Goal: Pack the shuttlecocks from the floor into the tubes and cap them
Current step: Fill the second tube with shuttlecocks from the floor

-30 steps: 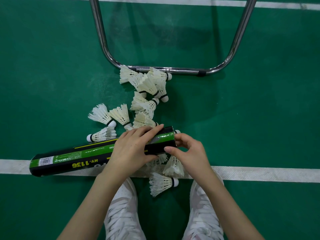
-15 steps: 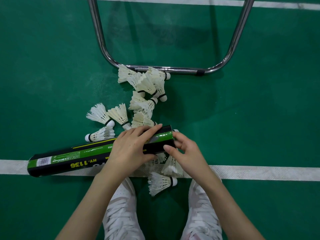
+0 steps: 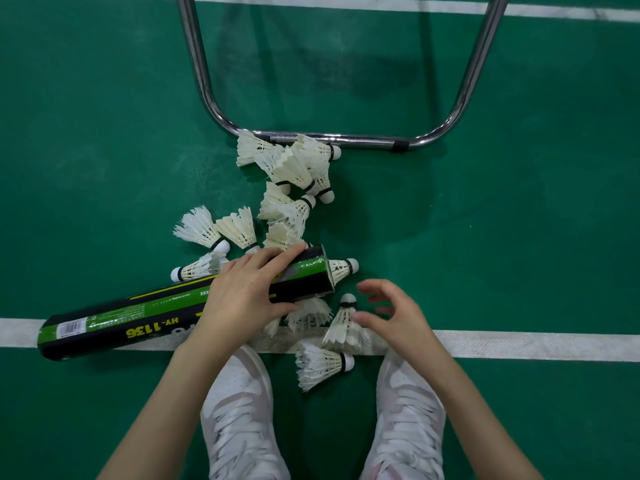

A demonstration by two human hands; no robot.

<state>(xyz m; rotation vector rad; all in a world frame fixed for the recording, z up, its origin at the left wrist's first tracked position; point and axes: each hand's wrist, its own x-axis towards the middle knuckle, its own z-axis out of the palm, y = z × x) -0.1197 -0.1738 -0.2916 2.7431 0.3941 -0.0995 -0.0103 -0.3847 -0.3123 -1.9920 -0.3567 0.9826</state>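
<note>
A black and green tube lies on its side across the white floor line, mouth to the right. My left hand grips it near the mouth. A shuttlecock sticks cork-outward from the tube's mouth. My right hand hovers just right of the mouth with fingers spread and loosely curled, holding nothing, beside an upright shuttlecock. Another shuttlecock lies between my shoes. Several more shuttlecocks lie scattered beyond the tube.
A chrome chair frame stands on the green floor behind the shuttlecock pile. My two white shoes are at the bottom. A white court line runs left to right under the tube.
My right hand has let go of the tube's mouth and drawn back to the right, uncovering a shuttlecock at the opening. The left hand keeps its grip on the tube.
</note>
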